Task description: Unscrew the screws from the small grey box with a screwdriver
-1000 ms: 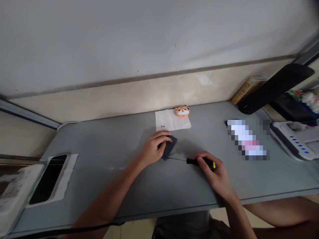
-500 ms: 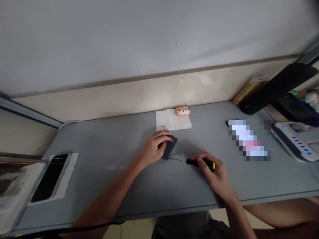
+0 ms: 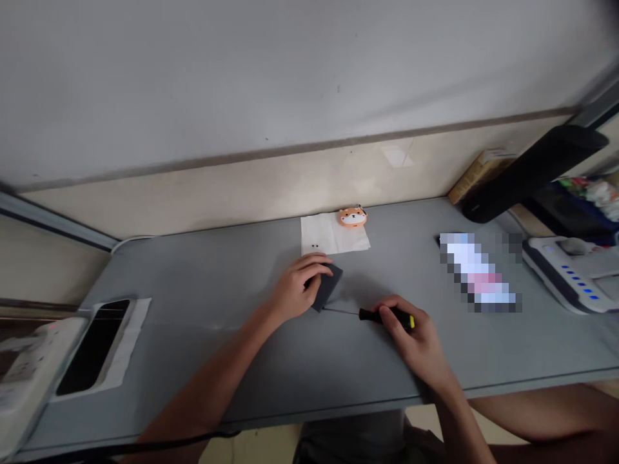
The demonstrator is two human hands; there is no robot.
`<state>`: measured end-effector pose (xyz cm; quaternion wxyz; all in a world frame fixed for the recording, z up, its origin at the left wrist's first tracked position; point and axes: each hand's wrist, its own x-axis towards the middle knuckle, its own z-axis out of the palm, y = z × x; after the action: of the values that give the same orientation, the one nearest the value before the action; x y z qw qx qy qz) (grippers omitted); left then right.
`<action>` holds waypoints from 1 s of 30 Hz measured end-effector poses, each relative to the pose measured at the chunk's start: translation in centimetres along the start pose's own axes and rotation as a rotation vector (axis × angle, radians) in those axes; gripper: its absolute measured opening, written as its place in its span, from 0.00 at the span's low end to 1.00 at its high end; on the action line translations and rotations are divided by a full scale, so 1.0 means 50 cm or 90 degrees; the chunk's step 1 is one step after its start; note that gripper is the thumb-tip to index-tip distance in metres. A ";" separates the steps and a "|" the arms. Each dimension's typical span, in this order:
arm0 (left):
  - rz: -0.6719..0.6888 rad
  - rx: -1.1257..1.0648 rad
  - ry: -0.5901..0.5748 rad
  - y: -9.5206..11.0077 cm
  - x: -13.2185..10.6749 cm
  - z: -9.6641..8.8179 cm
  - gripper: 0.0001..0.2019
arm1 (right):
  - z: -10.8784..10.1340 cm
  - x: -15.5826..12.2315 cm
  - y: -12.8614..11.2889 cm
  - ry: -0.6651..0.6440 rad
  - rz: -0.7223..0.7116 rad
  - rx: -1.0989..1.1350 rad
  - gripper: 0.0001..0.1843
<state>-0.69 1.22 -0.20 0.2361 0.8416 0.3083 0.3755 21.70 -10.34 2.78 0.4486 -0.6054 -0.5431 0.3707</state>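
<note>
My left hand [image 3: 300,287] is closed around a small dark flat box [image 3: 329,287] and steadies it on the grey desk [image 3: 207,277]. The fingers cover much of the box, so its exact kind cannot be told. In my right hand [image 3: 411,332] is a screwdriver [image 3: 372,314] with a black and yellow handle. Its thin shaft points left, and the tip meets the box's near lower corner. Two tiny dark pieces, perhaps screws [image 3: 314,245], lie on a white paper sheet [image 3: 333,238] just beyond the left hand.
An orange animal-faced case [image 3: 353,217] rests on the paper. To the left, a black phone [image 3: 94,348] lies on white tissue beside a white power strip [image 3: 24,374]. At right are a blurred-out phone [image 3: 476,270], a black cylinder [image 3: 527,174], a book [image 3: 478,174] and a white device [image 3: 565,274].
The view shifts slightly. Both hands, the dark box and the screwdriver keep nearly the same positions relative to each other.
</note>
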 end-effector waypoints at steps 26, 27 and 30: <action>-0.020 -0.010 -0.041 0.023 0.000 0.010 0.09 | -0.009 0.001 0.002 0.187 0.068 0.105 0.25; -0.026 -0.016 -0.021 0.016 0.006 0.005 0.10 | -0.008 0.001 0.003 0.199 0.074 0.115 0.25; -0.054 0.024 0.072 -0.022 0.038 -0.016 0.11 | -0.006 0.004 0.009 0.222 0.095 0.144 0.26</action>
<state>-0.68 3.42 0.51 0.2182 0.8094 0.3638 0.4060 22.17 -10.18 2.49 0.5721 -0.6445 -0.3661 0.3512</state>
